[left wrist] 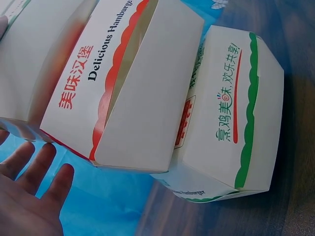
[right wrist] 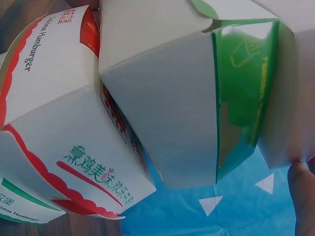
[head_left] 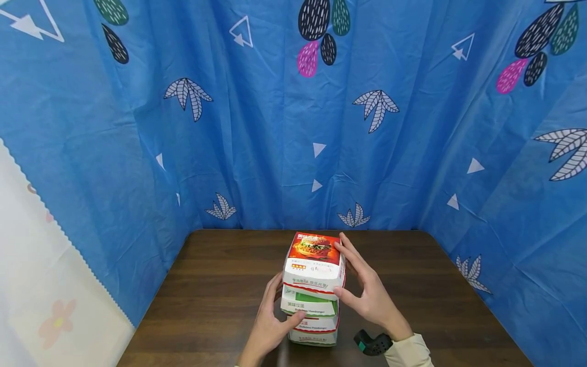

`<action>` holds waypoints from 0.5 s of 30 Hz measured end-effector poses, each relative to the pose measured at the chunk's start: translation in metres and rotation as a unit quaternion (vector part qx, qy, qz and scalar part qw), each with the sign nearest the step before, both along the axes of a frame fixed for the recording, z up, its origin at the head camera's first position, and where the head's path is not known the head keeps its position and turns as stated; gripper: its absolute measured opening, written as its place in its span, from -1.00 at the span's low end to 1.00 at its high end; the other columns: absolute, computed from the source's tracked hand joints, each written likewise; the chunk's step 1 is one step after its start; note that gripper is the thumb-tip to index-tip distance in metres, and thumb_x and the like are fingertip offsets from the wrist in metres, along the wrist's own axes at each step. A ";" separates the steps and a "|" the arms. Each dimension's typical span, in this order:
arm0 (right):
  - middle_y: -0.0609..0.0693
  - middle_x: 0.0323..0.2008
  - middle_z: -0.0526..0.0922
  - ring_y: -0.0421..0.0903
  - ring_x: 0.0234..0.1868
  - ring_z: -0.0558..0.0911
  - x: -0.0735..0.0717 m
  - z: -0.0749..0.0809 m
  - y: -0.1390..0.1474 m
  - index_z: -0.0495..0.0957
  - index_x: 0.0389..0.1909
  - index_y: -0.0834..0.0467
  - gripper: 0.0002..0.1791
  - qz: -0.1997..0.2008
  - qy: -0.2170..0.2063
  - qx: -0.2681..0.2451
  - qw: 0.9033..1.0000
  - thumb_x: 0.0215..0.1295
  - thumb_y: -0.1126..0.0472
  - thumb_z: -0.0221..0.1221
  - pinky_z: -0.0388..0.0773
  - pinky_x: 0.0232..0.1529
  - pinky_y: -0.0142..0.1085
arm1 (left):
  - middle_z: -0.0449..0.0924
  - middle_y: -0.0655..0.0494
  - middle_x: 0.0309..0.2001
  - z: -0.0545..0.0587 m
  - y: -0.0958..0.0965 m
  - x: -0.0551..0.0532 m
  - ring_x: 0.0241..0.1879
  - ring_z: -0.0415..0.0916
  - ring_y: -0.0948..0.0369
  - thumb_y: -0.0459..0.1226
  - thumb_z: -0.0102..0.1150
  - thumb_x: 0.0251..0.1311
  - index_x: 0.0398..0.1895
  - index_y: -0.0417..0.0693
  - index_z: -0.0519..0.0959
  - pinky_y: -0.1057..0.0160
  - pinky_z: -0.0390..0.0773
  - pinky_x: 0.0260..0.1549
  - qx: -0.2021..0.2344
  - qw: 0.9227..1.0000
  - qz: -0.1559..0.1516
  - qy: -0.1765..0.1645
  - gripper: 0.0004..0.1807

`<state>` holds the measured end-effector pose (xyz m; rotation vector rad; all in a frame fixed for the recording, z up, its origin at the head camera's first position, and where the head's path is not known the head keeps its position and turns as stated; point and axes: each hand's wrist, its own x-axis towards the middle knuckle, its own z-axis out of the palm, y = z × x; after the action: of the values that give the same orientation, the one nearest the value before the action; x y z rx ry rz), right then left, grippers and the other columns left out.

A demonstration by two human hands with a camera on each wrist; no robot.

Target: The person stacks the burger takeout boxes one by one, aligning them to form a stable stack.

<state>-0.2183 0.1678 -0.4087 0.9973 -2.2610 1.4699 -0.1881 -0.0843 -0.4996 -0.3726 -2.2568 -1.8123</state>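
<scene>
A stack of several paper hamburger boxes stands in front of me. On top is a box with a burger picture on its red lid. Beneath it sits a box with a green panel, then a red-trimmed box, and lowest a green-trimmed box. The boxes are slightly out of line. My left hand is at the stack's left side, fingers spread, thumb in front of the lower boxes. My right hand is against the top box's right side, fingertips near its upper edge and thumb at its front corner.
The stack stands on a dark brown wooden table. Blue patterned curtains hang behind the table and at its sides. A pale floral cloth hangs at the left. A dark band is around the right wrist.
</scene>
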 end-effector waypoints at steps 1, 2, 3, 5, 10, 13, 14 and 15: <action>0.10 0.66 -0.04 -0.22 0.62 0.05 0.000 0.000 -0.001 0.16 0.61 0.04 -0.07 0.000 -0.001 0.002 1.000 0.23 0.34 0.34 0.20 0.45 -0.40 | 0.25 0.27 0.48 0.000 0.000 0.000 0.34 0.33 0.21 -0.12 0.57 0.05 0.55 0.40 0.20 0.08 0.45 0.32 -0.002 1.000 0.000 -0.001 0.01; 0.09 0.66 -0.05 -0.20 0.62 0.05 0.000 0.000 -0.001 0.16 0.61 0.03 -0.07 -0.001 -0.003 0.005 1.000 0.24 0.33 0.34 0.20 0.45 -0.40 | 0.25 0.27 0.48 0.000 0.000 0.000 0.34 0.33 0.21 -0.12 0.57 0.05 0.54 0.40 0.21 0.10 0.45 0.32 -0.003 1.000 0.000 -0.003 0.00; 0.10 0.67 -0.06 -0.18 0.62 0.05 0.000 0.000 -0.002 0.14 0.61 0.03 -0.06 -0.002 -0.003 0.009 1.000 0.24 0.32 0.34 0.21 0.45 -0.39 | 0.25 0.28 0.48 0.000 0.000 0.000 0.34 0.33 0.21 -0.12 0.57 0.05 0.54 0.40 0.21 0.12 0.45 0.32 -0.004 1.000 0.001 -0.004 0.00; 0.08 0.67 -0.08 -0.13 0.62 0.05 0.000 -0.001 -0.003 0.12 0.62 0.00 -0.04 -0.005 -0.008 0.017 1.000 0.24 0.28 0.35 0.20 0.44 -0.37 | 0.25 0.28 0.48 0.001 0.000 0.001 0.34 0.33 0.21 -0.12 0.57 0.05 0.54 0.41 0.21 0.13 0.45 0.31 -0.006 1.000 0.001 -0.005 -0.01; 0.07 0.67 -0.12 0.02 0.62 0.05 0.001 -0.002 -0.005 0.03 0.65 -0.04 0.05 -0.011 -0.016 0.031 0.999 0.21 0.22 0.40 0.20 0.45 -0.32 | 0.25 0.29 0.48 0.001 0.000 0.000 0.34 0.32 0.20 -0.11 0.55 0.07 0.54 0.43 0.21 0.07 0.45 0.31 -0.010 1.000 0.002 -0.006 -0.01; 0.09 0.67 -0.13 0.01 0.61 0.05 0.001 -0.003 -0.006 -0.01 0.66 -0.03 0.10 -0.012 -0.016 0.031 0.999 0.18 0.21 0.43 0.20 0.46 -0.32 | 0.26 0.30 0.48 0.001 -0.001 0.000 0.34 0.32 0.20 -0.11 0.55 0.07 0.54 0.42 0.21 0.06 0.45 0.31 -0.010 1.000 0.002 -0.008 -0.01; 0.07 0.67 -0.13 -0.01 0.61 0.05 0.001 -0.003 -0.006 -0.02 0.66 -0.04 0.12 -0.012 -0.017 0.030 0.999 0.17 0.21 0.44 0.19 0.46 -0.33 | 0.26 0.30 0.47 0.000 -0.001 0.000 0.34 0.33 0.19 -0.11 0.56 0.07 0.54 0.42 0.21 0.06 0.46 0.31 -0.010 1.000 0.002 -0.008 -0.01; 0.06 0.68 -0.14 -0.03 0.61 0.04 0.001 -0.003 -0.006 -0.03 0.66 -0.04 0.13 -0.012 -0.018 0.030 0.999 0.16 0.20 0.44 0.18 0.47 -0.34 | 0.26 0.30 0.47 0.000 -0.001 0.000 0.34 0.33 0.19 -0.10 0.56 0.07 0.54 0.42 0.20 0.06 0.46 0.31 -0.011 1.000 0.003 -0.008 -0.01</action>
<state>-0.2175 0.1614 -0.4118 0.9644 -2.3461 1.4291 -0.1878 -0.0854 -0.4995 -0.3573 -2.2865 -1.7961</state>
